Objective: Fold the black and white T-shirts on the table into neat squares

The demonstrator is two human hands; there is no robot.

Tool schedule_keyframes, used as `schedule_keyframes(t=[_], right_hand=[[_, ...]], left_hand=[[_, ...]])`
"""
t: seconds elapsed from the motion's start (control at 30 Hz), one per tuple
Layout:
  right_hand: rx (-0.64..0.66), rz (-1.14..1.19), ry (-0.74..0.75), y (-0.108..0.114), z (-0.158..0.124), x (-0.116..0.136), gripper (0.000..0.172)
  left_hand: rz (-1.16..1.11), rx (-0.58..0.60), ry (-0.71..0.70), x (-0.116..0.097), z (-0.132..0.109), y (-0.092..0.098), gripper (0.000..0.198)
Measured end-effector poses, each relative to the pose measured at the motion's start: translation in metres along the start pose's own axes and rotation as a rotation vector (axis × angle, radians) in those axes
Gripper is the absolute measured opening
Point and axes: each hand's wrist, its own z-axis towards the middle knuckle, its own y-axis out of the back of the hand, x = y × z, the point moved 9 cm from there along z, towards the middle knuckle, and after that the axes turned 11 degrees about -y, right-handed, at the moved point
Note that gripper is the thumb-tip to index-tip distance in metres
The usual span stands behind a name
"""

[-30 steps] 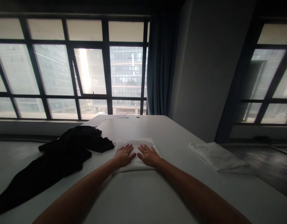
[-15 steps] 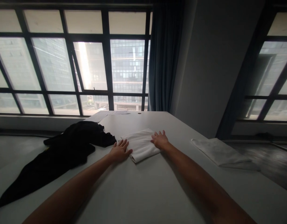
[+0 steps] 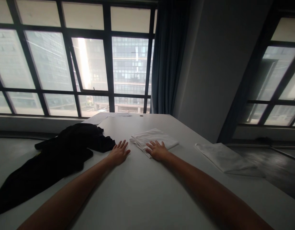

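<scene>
Right hand [image 3: 157, 150]: palm down, fingers spread wide, resting on the near edge of the white cloth [image 3: 152, 135]; no pinch, nothing gripped. Left hand [image 3: 118, 153]: also palm down with fingers fanned, over the table, nothing held. Can't tell if it presses or hovers.

Key relation: we have the white cloth directly under our right fingers, most of it running out past them to 12. From the left fingertips it's at about 2 to 3 o'clock, a small gap between. Right hand is clearly nearer. Cloth is folded flat, roughly diamond-wise, corners toward 12, 3, 6 and 9; we see no clear long axis at this squeeze. Layers look loose along the 9-to-6 edge.

Black garment [image 3: 73, 143] is heaped at 9 to 10 from the left hand, its edge just beside those fingertips; contact unclear. Second white cloth [image 3: 226, 158], also folded, sits at 3 from the right hand, well apart.

Surface: white table [image 3: 128, 195], smooth-looking. Papers [image 3: 97, 118] at 11, small round hole [image 3: 141, 115] near the far edge.

Room: dim. We face gridded windows [image 3: 87, 64] at 11, blue curtain [image 3: 168, 64] at 12, grey wall [image 3: 214, 64] at 1.
</scene>
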Motion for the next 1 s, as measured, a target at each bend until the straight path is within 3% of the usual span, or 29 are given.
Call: schedule_keyframes(t=[0.17,0.33,0.53,0.63,0.77,0.87,1.0], right_hand=[[-0.05,-0.043,-0.214,0.004,0.041,-0.082,0.061],[-0.086,-0.047,-0.402,0.007,0.064,-0.155,0.059],[-0.122,0.039,-0.564,0.011,0.073,-0.228,0.058],[-0.142,0.063,-0.624,0.015,0.066,-0.247,0.058],[-0.26,-0.072,-0.586,0.029,0.054,-0.228,0.05],[-0.296,-0.113,-0.444,0.027,0.047,-0.18,0.045],[-0.217,-0.108,-0.201,0.008,0.028,-0.109,0.041]], left_hand=[[-0.015,0.0,0.01,-0.004,-0.007,-0.002,0.061],[-0.02,-0.03,0.02,-0.001,-0.004,-0.004,0.054],[-0.011,-0.05,0.023,-0.002,-0.004,-0.001,0.053],[-0.008,-0.053,0.028,-0.003,-0.004,0.001,0.052],[-0.016,-0.071,0.018,-0.004,-0.004,-0.001,0.052],[-0.057,-0.114,0.0,-0.004,-0.005,0.002,0.052],[-0.15,-0.114,-0.086,-0.001,-0.006,0.018,0.051]])
